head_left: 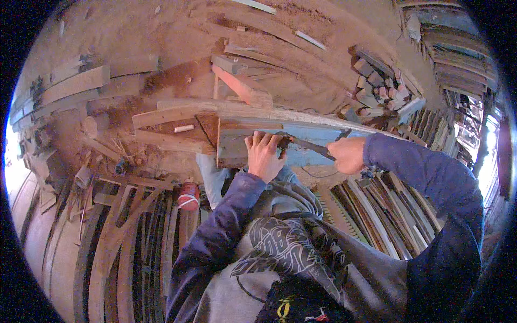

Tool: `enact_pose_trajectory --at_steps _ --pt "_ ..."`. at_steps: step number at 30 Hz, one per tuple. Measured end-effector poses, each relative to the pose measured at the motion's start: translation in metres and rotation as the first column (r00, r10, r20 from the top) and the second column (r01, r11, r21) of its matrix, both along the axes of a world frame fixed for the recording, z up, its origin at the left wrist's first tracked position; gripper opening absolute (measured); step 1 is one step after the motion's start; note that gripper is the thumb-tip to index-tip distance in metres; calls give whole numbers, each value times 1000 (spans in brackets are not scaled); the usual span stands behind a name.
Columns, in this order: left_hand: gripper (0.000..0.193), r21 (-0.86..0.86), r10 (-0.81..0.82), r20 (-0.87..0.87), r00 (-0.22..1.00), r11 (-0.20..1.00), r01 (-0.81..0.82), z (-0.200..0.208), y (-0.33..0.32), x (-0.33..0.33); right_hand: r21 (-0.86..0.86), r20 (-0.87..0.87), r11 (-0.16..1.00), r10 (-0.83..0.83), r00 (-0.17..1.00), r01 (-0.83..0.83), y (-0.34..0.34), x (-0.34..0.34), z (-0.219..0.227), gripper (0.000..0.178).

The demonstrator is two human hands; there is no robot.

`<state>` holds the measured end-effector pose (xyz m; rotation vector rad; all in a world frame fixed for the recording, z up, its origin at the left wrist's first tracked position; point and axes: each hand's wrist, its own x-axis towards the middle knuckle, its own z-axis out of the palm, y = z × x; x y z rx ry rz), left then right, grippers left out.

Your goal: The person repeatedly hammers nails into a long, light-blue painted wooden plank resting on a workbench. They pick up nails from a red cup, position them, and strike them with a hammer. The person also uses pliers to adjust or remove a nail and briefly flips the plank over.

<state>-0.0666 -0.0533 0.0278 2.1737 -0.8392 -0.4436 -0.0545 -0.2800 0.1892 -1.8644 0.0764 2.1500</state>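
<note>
Nearest: grey printed sweater point(285, 258) filling lower frame, blue sleeves rising from it. Curved wooden slats point(129, 242) stacked below left; red can point(188, 196) among them. Left hand point(264, 156) pressed flat on blue-painted plank point(242, 141), fingers curled over its top edge, pinning it, wrist bent. Right hand point(347, 155) closed around handle of dark metal tool point(309, 144), tool tip touching plank beside left fingers; elbow raised to the right. Plank resting across rough timber frame point(177, 114). Beyond: loose boards point(253, 59) on sawdust floor; pile of small wood blocks point(379, 89) upper right.
</note>
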Motion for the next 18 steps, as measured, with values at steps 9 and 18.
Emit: enact_pose_trajectory --at_steps 9,18 --pt "38 -62 -16 -58 998 998 13 -2 6 5 44 -45 996 -73 996 75 3 30 -10 33" --pt "42 -98 -18 -27 999 995 15 -3 17 10 107 -123 981 172 977 -159 15 64 -13 34"
